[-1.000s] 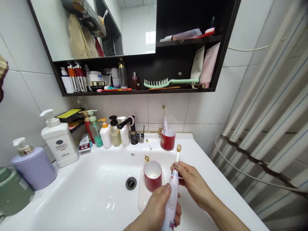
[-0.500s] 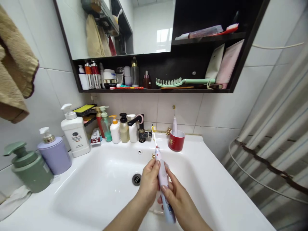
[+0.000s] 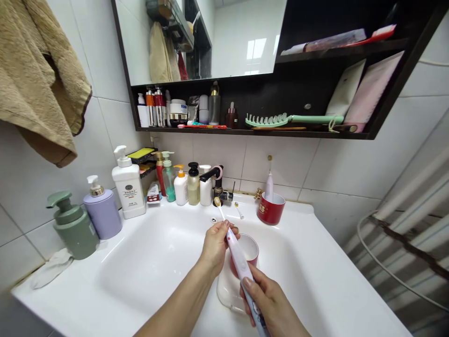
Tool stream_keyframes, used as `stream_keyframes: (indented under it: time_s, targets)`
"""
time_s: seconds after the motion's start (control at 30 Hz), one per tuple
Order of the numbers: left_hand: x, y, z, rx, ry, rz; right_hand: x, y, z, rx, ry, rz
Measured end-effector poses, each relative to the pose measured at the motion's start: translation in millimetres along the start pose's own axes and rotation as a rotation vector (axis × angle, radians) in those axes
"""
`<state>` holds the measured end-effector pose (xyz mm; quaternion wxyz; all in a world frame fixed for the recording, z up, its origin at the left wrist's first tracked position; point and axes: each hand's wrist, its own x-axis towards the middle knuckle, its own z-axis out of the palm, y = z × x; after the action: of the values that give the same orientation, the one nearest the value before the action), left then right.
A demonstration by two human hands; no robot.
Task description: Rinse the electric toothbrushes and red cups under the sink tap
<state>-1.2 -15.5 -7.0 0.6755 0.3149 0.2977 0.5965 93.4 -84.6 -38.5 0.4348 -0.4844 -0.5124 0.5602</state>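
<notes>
A pale pink electric toothbrush (image 3: 238, 256), bluish toward its base, slants across the sink between my hands. My left hand (image 3: 214, 245) pinches it where the white brush head meets the handle; the bristles stick out beyond the fingertips. Lower down, my right hand (image 3: 270, 297) wraps round the handle. Beneath the toothbrush, a red cup (image 3: 255, 263) with a pale inside rests in the basin on a clear, whitish tray (image 3: 227, 296); both are partly covered by the toothbrush and my hands. A small loose brush head (image 3: 239, 211) lies on the ledge behind.
Another electric toothbrush (image 3: 269, 186) stands in a red cup (image 3: 268, 214) on the back ledge. A black faucet (image 3: 217, 185) juts over the white sink (image 3: 140, 262). Several pump bottles (image 3: 129, 192) line the left and back. A dark cabinet (image 3: 224, 133) hangs above.
My left hand has slid up from the handle to the base of the brush head. The right hand grips lower on the handle. My view has turned left, and the cup beneath shows more.
</notes>
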Motion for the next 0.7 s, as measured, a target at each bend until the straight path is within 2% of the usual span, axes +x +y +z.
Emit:
stream_keyframes:
  time_s: [0.1,0.27,0.43,0.57,0.7]
  targets:
    - [-0.7,-0.3,0.2,-0.001,-0.004,0.011,-1.0,-3.5,-1.3,-0.054,0.029,-0.038]
    - [-1.6,-1.4,1.0,-0.028,-0.012,-0.030,-1.5,-2.1,0.4,0.039,-0.049,0.003]
    - [-2.3,-0.1,2.8,-0.070,-0.009,-0.037,-1.9,-1.3,2.1,0.041,-0.003,-0.007]
    - [-1.5,0.0,3.3,-0.100,-0.041,-0.077,-3.1,-4.1,2.7,0.121,-0.111,0.037]
    - [-1.8,-3.1,3.5,-0.093,-0.011,-0.047,-1.3,-0.5,3.6,0.070,-0.012,0.010]
